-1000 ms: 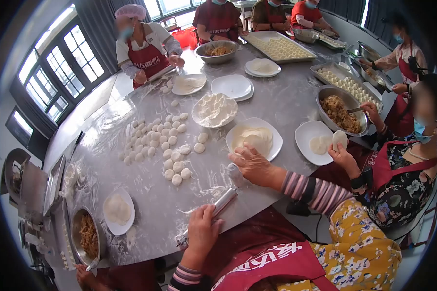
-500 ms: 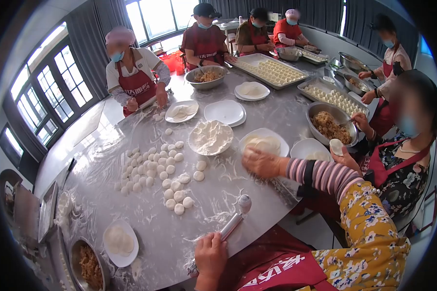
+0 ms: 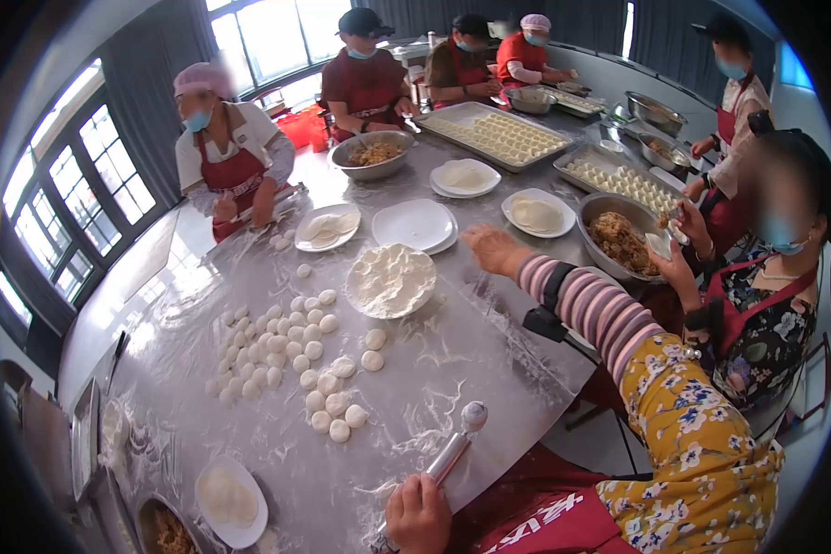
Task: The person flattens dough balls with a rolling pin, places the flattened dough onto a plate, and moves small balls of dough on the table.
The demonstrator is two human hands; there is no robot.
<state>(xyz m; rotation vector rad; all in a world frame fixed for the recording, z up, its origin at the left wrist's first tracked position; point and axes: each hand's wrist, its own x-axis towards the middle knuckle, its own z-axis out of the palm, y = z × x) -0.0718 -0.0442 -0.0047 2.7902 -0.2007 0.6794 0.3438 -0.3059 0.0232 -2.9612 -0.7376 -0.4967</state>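
Note:
My left hand (image 3: 419,517) is closed around a rolling pin (image 3: 450,456) at the table's near edge. Its metal barrel and round far end point up and to the right. My right hand (image 3: 494,249) is stretched over the table with loose fingers and nothing visible in it. It is just below a white plate of stacked dough wrappers (image 3: 536,213) and right of an empty white plate (image 3: 413,224). A bowl of flour (image 3: 391,281) stands left of that hand. Many flattened dough pieces (image 3: 277,346) lie on the floury table, left of the rolling pin.
A co-worker on the right holds a wrapper (image 3: 658,246) over a bowl of filling (image 3: 620,242). Trays of dumplings (image 3: 494,135) stand at the back. Another plate of wrappers (image 3: 232,503) is at near left. Several aproned people work around the metal table (image 3: 526,369).
The wrapper plate by my right hand has shifted away and right, and the hand is off it. The co-worker's nearby plate no longer shows separately. My left hand keeps the rolling pin.

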